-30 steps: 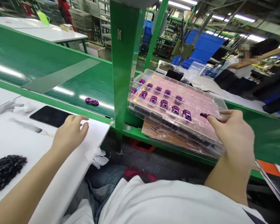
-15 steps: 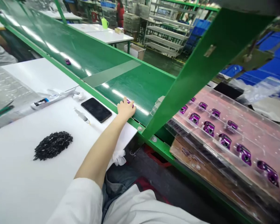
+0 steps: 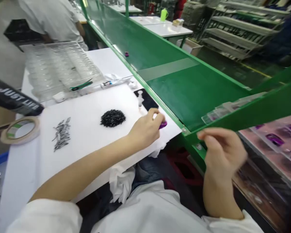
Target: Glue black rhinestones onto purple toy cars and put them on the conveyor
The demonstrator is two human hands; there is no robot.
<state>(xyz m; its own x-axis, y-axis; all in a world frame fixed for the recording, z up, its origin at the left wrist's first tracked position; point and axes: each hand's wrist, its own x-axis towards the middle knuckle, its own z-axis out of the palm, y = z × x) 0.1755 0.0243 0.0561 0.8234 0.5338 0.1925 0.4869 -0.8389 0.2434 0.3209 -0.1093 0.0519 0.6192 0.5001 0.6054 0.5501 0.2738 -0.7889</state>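
My left hand [image 3: 147, 127] is closed on a small purple toy car body [image 3: 163, 125], held over the white work sheet's right edge; the fingers hide most of it. My right hand [image 3: 223, 152] is near the green frame, slightly blurred, its fingers curled and thumb close to the index finger; whatever it may hold is hidden. Left of my left hand lies a pile of small black parts [image 3: 113, 118], with a looser spread of thin black pieces [image 3: 62, 134] farther left. A syringe [image 3: 140, 98] rests by a dark phone [image 3: 147, 99].
A green conveyor belt [image 3: 169, 87] runs beyond the table, carrying a purple piece [image 3: 126, 54]. Purple car bodies [image 3: 275, 139] sit in a clear tray at right. Clear plastic trays [image 3: 60, 68], green-handled pliers [image 3: 82, 84] and a tape roll [image 3: 20, 129] are at left. Another person sits upper left.
My left hand has lifted a purple car body off the belt and drawn it back over the table. My right hand has come into view from the right. The view has turned left.
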